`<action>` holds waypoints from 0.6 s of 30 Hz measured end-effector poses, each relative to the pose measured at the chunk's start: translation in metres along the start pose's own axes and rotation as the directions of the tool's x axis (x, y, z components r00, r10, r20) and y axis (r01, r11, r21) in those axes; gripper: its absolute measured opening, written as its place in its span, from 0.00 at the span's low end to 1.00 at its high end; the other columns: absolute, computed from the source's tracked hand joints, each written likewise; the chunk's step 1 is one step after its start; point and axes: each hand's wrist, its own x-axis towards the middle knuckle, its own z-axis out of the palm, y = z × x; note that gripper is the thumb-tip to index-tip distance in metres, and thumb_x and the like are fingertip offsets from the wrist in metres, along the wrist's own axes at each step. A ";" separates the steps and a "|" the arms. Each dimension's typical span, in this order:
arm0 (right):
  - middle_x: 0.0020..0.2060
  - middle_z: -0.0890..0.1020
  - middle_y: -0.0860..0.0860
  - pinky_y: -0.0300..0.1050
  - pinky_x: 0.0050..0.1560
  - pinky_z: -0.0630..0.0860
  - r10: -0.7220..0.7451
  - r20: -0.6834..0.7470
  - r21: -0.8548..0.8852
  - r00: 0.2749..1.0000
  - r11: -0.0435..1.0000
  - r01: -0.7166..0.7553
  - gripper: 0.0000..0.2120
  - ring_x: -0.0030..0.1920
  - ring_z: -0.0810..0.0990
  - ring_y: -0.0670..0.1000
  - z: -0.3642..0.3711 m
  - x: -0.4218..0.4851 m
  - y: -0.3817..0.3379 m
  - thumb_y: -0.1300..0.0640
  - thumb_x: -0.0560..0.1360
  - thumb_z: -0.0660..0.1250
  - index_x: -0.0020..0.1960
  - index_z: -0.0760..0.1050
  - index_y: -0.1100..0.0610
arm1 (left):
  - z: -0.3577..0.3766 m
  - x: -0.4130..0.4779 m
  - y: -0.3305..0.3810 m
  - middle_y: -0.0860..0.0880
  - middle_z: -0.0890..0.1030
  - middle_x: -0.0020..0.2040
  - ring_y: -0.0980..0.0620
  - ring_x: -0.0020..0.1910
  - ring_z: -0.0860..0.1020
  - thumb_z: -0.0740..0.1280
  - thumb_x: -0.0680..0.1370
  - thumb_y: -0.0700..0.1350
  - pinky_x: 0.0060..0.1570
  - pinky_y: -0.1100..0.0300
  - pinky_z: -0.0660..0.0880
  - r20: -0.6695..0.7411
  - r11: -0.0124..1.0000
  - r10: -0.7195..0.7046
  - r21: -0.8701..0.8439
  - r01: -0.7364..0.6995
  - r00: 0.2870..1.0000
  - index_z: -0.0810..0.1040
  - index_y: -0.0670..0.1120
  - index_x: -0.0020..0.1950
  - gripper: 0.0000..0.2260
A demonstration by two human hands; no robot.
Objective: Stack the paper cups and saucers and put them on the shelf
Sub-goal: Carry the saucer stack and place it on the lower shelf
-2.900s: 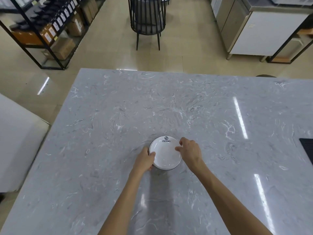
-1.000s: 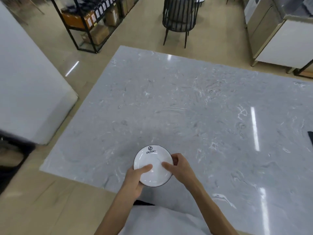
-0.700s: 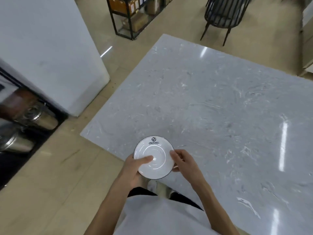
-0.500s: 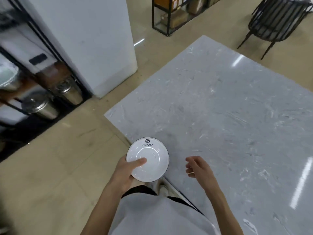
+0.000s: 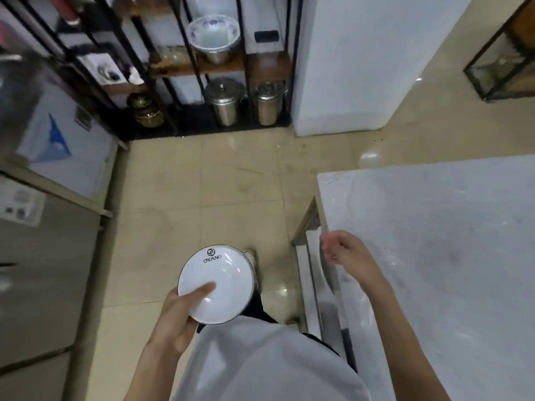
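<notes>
The left hand [image 5: 176,322] alone now carries the saucer [image 5: 215,283], thumb pressed on top and fingers beneath; the right hand [image 5: 346,253] has let go and hangs loosely curled, holding nothing, beside the bench [image 5: 434,227]. The view has swung to the shelf [image 5: 202,65] ahead, so placing likely comes next.

Beige tiled floor [image 5: 220,192], grey marble counter [image 5: 434,241], black metal rack [image 5: 202,68], white pillar [image 5: 362,53]

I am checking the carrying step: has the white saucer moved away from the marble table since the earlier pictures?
Yes. The saucer, gripped by the left hand, has gone left off the marble table and is above the floor.
</notes>
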 end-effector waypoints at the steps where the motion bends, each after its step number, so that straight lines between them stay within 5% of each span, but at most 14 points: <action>1: 0.41 0.80 0.54 0.30 0.35 0.77 -0.021 0.023 -0.012 1.000 1.000 0.021 0.11 0.36 0.78 0.48 0.008 0.018 -0.018 0.67 0.79 0.59 0.55 0.79 0.61 | -0.010 0.004 0.005 0.44 0.86 0.46 0.41 0.41 0.81 0.80 0.61 0.46 0.36 0.49 0.68 -0.024 0.999 0.001 -0.032 -0.001 1.000 0.83 0.44 0.55 0.23; 4: 0.42 0.81 0.51 0.35 0.41 0.78 -0.085 0.057 -0.043 0.995 0.995 0.088 0.12 0.40 0.80 0.47 0.036 0.074 -0.064 0.65 0.80 0.58 0.54 0.79 0.55 | -0.031 0.027 0.026 0.43 0.87 0.52 0.44 0.46 0.85 0.81 0.61 0.45 0.45 0.48 0.77 -0.050 0.996 0.022 -0.090 -0.027 0.999 0.85 0.45 0.54 0.22; 6: 0.42 0.81 0.51 0.35 0.41 0.77 -0.112 0.056 -0.036 0.992 0.993 0.114 0.13 0.40 0.80 0.48 0.057 0.108 -0.090 0.66 0.80 0.59 0.51 0.79 0.53 | -0.037 0.049 0.052 0.43 0.87 0.52 0.46 0.46 0.86 0.81 0.64 0.41 0.41 0.52 0.82 -0.052 0.993 0.039 -0.113 -0.045 0.998 0.84 0.43 0.55 0.21; 9: 0.39 0.82 0.49 0.31 0.36 0.77 -0.110 0.044 -0.019 0.993 0.994 0.111 0.16 0.37 0.80 0.46 0.090 0.148 -0.122 0.66 0.79 0.60 0.45 0.80 0.49 | -0.037 0.084 0.103 0.42 0.87 0.51 0.46 0.44 0.86 0.79 0.65 0.40 0.35 0.54 0.82 -0.057 0.991 0.052 -0.124 -0.059 0.997 0.83 0.41 0.58 0.21; 14: 0.38 0.84 0.48 0.39 0.45 0.78 -0.053 0.085 -0.018 0.995 0.998 0.054 0.12 0.39 0.81 0.46 0.120 0.183 -0.149 0.64 0.80 0.60 0.50 0.81 0.53 | -0.025 0.141 0.194 0.43 0.86 0.55 0.46 0.50 0.85 0.78 0.68 0.39 0.45 0.52 0.82 -0.026 0.986 0.101 -0.131 -0.103 0.995 0.81 0.41 0.61 0.21; 18: 0.39 0.84 0.50 0.37 0.42 0.78 0.046 0.070 0.008 0.997 0.999 -0.046 0.10 0.39 0.81 0.47 0.123 0.201 -0.160 0.62 0.80 0.61 0.51 0.81 0.54 | -0.009 0.192 0.263 0.43 0.86 0.55 0.46 0.51 0.84 0.75 0.71 0.38 0.50 0.51 0.81 -0.007 0.989 0.105 -0.108 -0.105 0.994 0.81 0.41 0.60 0.17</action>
